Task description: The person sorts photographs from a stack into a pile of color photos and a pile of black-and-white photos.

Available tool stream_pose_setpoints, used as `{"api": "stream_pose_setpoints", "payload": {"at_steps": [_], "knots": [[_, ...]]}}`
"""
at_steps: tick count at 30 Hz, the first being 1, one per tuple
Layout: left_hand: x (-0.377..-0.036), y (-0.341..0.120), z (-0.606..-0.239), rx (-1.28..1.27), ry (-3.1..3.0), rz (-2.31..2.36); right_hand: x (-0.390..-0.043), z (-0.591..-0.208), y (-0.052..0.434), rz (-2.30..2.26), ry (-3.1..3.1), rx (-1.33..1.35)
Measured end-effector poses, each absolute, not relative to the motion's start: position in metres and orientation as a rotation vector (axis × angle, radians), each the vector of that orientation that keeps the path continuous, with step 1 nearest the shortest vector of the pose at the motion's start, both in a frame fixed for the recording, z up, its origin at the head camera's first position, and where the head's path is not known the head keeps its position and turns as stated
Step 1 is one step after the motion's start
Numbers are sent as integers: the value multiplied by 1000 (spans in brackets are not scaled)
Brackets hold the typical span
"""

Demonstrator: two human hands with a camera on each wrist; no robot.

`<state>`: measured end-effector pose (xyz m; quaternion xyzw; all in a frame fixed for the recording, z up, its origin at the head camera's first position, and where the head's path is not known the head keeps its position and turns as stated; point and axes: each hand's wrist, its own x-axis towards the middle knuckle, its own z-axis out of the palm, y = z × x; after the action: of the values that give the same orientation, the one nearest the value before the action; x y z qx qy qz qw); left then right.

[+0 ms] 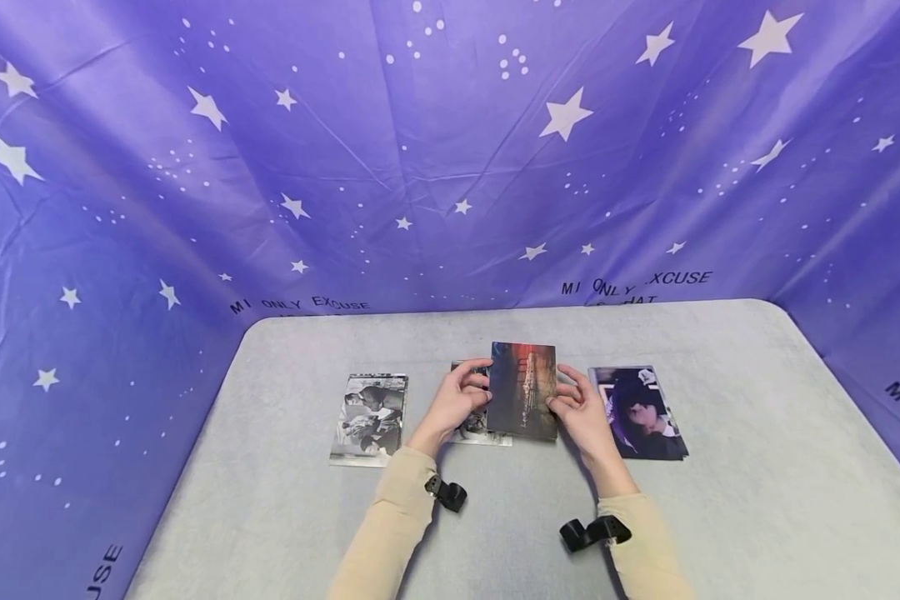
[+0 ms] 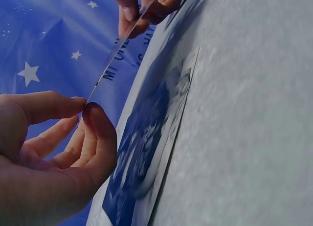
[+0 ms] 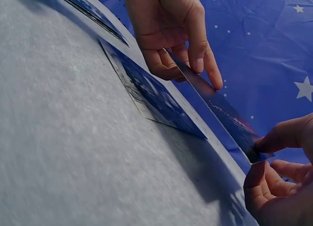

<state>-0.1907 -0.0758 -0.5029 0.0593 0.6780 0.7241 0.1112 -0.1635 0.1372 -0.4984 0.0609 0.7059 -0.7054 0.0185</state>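
Both hands hold up one dark photo card (image 1: 523, 392) with a red and blue glow and a lit structure on it. My left hand (image 1: 459, 400) pinches its left edge between thumb and fingers. At the opposite edge my right hand (image 1: 581, 408) pinches it the same way. In the right wrist view the card (image 3: 220, 108) is raised above the table, spanning the two hands. Under it lies a black-and-white photo card (image 1: 498, 437), partly covered by the held card and left hand in the head view; the left wrist view shows this lower card (image 2: 151, 138) flat on the table.
A stack of black-and-white photo cards (image 1: 371, 421) lies on the left of the grey table (image 1: 270, 533). To the right, beside the right hand, is a stack with a purple-toned portrait card (image 1: 641, 417) on top. A purple star-printed cloth (image 1: 420, 150) hangs behind the table.
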Motion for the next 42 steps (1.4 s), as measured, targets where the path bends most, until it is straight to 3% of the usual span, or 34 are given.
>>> {"api": "stream_pose_setpoints", "payload": {"at_steps": [42], "knots": [[-179, 5, -518, 123, 1767, 2304, -156, -497, 224, -1972, 2423, 13]]}}
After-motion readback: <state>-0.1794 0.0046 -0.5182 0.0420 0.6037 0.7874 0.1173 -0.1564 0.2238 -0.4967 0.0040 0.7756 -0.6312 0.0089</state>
